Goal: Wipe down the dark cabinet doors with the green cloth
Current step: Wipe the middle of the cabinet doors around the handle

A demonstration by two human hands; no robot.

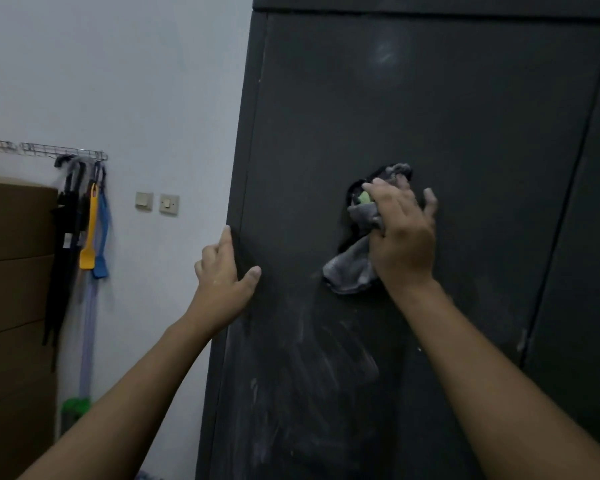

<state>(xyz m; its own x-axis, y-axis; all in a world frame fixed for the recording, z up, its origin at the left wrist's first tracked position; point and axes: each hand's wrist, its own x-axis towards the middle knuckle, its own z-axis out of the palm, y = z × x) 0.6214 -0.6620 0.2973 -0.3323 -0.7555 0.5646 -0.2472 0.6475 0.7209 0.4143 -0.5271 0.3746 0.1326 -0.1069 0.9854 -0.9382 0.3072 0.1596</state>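
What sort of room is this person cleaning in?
Probably a utility or storage corner of a home: a tall dark cabinet, a wall rack hung with long-handled tools, and stacked cardboard boxes.

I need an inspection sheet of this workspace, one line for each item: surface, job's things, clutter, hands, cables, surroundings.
Surface: dark door, upright and closed; pale smears on its lower part.
Job's things: cloth, bunched, mostly grey here with a green patch, lying against the door.
Clutter: nothing seen.
Hands: right hand holds the cloth against the door; left hand grips the cabinet at its left edge, thumb on the front.
Cables: nothing seen.
Surroundings: white wall with two switches; rack with a yellow tool and a blue tool hanging; brown boxes at far left.
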